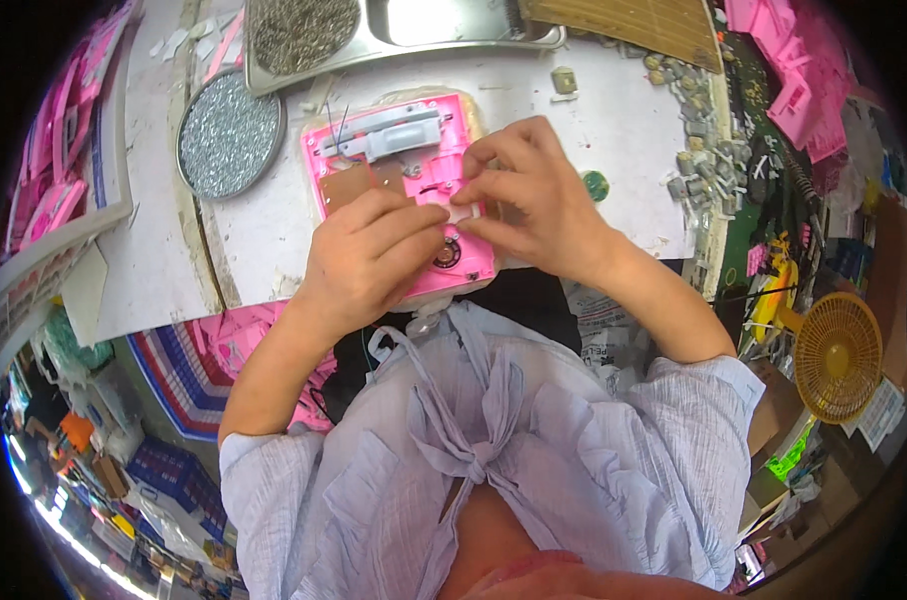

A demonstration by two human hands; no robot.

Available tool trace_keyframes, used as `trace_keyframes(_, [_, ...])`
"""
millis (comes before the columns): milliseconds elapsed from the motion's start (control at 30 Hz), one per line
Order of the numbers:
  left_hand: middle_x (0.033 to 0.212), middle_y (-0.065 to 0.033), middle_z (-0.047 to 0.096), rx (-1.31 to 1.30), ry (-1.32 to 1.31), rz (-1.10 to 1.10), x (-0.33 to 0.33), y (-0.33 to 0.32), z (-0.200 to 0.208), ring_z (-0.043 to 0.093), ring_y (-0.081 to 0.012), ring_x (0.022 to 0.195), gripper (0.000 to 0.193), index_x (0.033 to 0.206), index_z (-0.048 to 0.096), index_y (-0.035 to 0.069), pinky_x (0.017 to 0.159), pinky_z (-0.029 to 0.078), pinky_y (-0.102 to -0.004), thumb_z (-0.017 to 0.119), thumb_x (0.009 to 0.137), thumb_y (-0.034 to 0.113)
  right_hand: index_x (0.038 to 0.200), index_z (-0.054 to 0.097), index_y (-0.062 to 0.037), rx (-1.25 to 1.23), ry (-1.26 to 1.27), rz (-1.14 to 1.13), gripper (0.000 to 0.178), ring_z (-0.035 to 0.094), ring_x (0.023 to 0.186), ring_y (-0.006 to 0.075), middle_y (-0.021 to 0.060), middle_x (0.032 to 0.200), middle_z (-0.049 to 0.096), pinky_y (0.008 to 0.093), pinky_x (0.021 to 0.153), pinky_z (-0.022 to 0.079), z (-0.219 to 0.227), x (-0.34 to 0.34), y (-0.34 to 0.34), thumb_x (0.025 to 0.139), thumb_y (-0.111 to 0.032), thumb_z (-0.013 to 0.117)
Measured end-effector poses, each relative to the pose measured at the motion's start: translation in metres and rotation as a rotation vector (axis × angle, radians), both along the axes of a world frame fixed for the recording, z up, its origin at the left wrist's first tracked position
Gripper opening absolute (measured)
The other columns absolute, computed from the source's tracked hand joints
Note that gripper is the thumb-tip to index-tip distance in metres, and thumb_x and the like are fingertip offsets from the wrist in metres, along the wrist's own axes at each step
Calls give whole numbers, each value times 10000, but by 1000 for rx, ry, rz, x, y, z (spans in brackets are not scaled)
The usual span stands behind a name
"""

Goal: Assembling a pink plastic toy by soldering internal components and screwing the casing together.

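A pink plastic casing (482, 262) lies in front of me on a pale pad, its inner side up. It carries a grey-white mechanism (404, 137), a brown board (346, 186), thin dark wires and a round dark part with a metallic ring (447, 253). My left hand (374, 250) reaches over the casing's lower left, fingers bent together with the tips near its middle. From the right, my right hand (544, 200) curls its fingers and thumb in a pinch at the same spot. A small whitish part (461, 213) shows between the fingertips. What each hand grips is mostly hidden.
Left of the casing stands a round dish (231, 135) of small metal pieces. A steel tray (414, 62) with screw-like pieces lies at the back. Small grey-tan parts (699, 150) are scattered right. Pink parts (804, 80) pile up at the far right, above a yellow fan (838, 357).
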State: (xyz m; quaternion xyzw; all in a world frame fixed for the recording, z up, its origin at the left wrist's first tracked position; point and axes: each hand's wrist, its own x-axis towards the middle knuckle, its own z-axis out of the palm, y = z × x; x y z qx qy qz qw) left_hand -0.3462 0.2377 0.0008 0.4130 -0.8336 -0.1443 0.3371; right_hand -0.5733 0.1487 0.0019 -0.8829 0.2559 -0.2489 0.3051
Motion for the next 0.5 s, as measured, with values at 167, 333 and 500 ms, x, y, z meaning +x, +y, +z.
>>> trace_keyframes(167, [1090, -51, 723, 22, -92, -75, -3, -8, 2, 651, -259, 905, 252, 961, 696, 57, 740, 554, -370, 754, 720, 104, 970, 755, -96, -23, 0, 38, 269, 569, 990, 333, 75, 1049, 655, 406, 852, 514, 15, -18, -13, 739, -198, 843])
trace_keyframes(333, [1084, -31, 697, -8, -75, 5, 1, 2, -3, 618, -233, 916, 226, 936, 694, 81, 777, 529, -374, 688, 728, 169, 946, 729, 0, -22, 338, -536, 441, 650, 767, 387, 172, 814, 674, 476, 736, 533, 18, -33, -85, 834, -423, 777])
trace_keyframes(500, [1033, -104, 640, -29, 43, -38, 0, 1, -12, 614, -301, 901, 282, 963, 664, 76, 788, 512, -441, 749, 739, 223, 857, 665, 12, -29, 530, -420, 361, 654, 757, 401, 231, 807, 670, 494, 679, 490, -3, -48, -94, 894, -347, 693])
